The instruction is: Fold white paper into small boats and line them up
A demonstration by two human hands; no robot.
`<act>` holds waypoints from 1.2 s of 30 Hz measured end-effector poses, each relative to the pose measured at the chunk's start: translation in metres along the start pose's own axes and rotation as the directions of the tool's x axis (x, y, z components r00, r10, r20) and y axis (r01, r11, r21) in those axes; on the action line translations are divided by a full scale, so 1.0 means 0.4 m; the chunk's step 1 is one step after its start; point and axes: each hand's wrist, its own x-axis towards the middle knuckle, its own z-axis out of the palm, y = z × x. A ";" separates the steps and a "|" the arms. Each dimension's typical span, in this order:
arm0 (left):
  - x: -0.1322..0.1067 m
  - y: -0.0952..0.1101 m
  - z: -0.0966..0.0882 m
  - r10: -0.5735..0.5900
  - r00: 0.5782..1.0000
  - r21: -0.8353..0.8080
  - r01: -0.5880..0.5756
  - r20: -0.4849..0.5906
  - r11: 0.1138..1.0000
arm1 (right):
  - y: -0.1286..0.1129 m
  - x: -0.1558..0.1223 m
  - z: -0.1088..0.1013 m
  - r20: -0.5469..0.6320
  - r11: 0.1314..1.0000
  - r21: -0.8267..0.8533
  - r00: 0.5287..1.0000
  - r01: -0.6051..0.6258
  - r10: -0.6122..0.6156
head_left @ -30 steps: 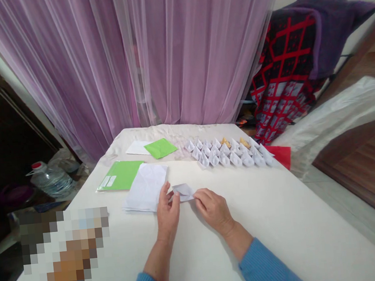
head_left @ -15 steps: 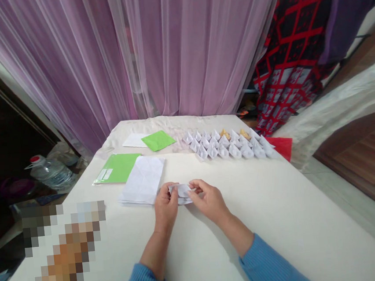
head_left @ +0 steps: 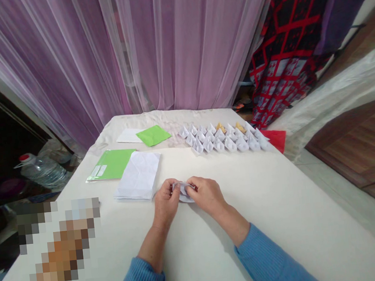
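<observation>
A small folded piece of white paper point(head_left: 183, 192) is pinched between both my hands just above the white table point(head_left: 280, 211). My left hand point(head_left: 166, 204) grips its left side with thumb and fingers closed. My right hand point(head_left: 206, 195) closes on its right side, and the fingers cover most of the paper. A stack of white sheets point(head_left: 140, 181) lies just left of my hands.
Rows of several small white folded paper boats point(head_left: 223, 139), two of them yellow, stand at the back right beside a red sheet point(head_left: 275, 138). Green paper point(head_left: 112, 164) and another green sheet point(head_left: 153, 135) lie back left. A water bottle point(head_left: 39, 170) sits on the floor, left.
My hands have drawn closer together over the paper, which was spread out flatter on the table a second ago and is folded up smaller between my fingers.
</observation>
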 end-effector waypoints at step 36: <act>0.006 0.017 0.005 -0.139 0.983 -0.010 0.142 0.120 0.990 | 0.031 0.017 0.002 -0.081 0.969 0.213 0.985 -0.129 0.149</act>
